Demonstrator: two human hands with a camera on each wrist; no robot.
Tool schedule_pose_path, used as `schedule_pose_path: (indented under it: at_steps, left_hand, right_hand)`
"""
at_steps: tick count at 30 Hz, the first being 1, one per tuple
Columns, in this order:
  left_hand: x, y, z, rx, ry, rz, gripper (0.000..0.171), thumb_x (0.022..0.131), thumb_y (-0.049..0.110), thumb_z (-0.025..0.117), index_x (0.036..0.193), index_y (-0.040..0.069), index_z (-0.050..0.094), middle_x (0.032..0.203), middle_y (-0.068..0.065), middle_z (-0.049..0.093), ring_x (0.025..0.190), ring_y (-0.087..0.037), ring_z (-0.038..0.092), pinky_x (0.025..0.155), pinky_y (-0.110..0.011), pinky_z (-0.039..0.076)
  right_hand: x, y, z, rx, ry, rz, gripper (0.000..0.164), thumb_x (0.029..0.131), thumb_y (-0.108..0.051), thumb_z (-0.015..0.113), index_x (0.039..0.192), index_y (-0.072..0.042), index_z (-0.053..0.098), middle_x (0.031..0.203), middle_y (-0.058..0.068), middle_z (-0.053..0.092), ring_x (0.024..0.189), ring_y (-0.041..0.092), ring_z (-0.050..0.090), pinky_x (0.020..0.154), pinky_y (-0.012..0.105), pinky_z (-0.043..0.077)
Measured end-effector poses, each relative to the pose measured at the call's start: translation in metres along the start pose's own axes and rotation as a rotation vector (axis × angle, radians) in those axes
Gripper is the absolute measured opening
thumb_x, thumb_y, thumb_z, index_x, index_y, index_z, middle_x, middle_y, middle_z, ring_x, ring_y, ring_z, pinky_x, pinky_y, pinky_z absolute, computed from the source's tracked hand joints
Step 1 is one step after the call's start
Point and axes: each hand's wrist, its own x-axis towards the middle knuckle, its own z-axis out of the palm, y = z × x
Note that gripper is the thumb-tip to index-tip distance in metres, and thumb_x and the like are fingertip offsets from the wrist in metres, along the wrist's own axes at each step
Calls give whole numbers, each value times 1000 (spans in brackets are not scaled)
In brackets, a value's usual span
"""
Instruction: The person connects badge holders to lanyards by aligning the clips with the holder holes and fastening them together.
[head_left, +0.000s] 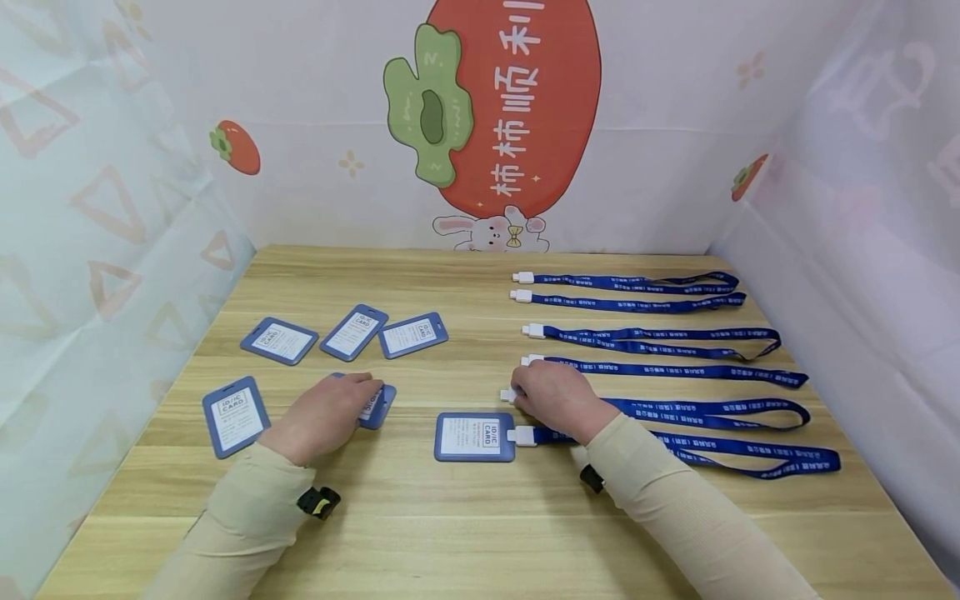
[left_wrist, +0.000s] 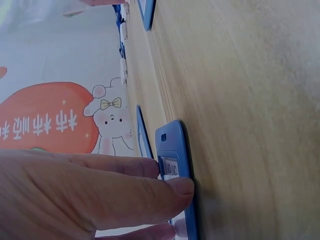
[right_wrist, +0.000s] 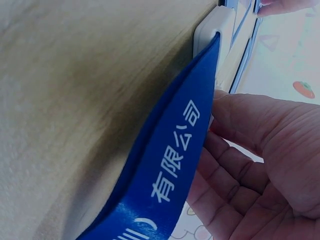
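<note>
My left hand [head_left: 324, 419] grips a blue ID badge holder [head_left: 378, 407] by its edges, thumb on one side and fingers on the other. The badge holder's slotted end [left_wrist: 171, 136] shows past the fingers in the left wrist view. At the right, my right hand [head_left: 561, 398] pinches a blue lanyard [head_left: 697, 410] near its white clip [head_left: 507, 395]; the right wrist view hides the fingertips behind another strap. That strap belongs to the front lanyard [right_wrist: 172, 155], whose white clip [head_left: 523, 435] meets the slotted end of another badge holder [head_left: 475, 437], lying flat at the middle.
Several more badge holders lie at the left, including one near the left edge [head_left: 236, 415] and one farther back [head_left: 279, 340]. Behind the right hand, several lanyards [head_left: 660, 340] lie in rows, clips pointing left. Patterned cloth walls [head_left: 315, 192] stand around the wooden table [head_left: 420, 533].
</note>
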Motion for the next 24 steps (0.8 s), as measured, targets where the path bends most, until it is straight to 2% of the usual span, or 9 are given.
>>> schedule_pose_path:
  at_steps: [5, 24]
  left_hand:
    - [2, 2, 0, 4, 9, 8, 36, 101, -4, 58, 136, -1, 64, 137, -23, 66, 124, -42, 65, 105, -56, 54]
    - [9, 7, 3, 10, 12, -25, 35, 103, -3, 55, 137, -2, 64, 138, -22, 66, 125, -41, 65, 107, -55, 53]
  right_hand:
    - [0, 0, 0, -4, 2, 1, 14, 99, -27, 73, 105, -14, 77, 85, -2, 72, 70, 10, 57, 75, 30, 59]
    - [0, 1, 0, -5, -10, 6, 15, 99, -27, 73, 106, -14, 77, 87, -2, 73, 71, 11, 58, 77, 31, 61]
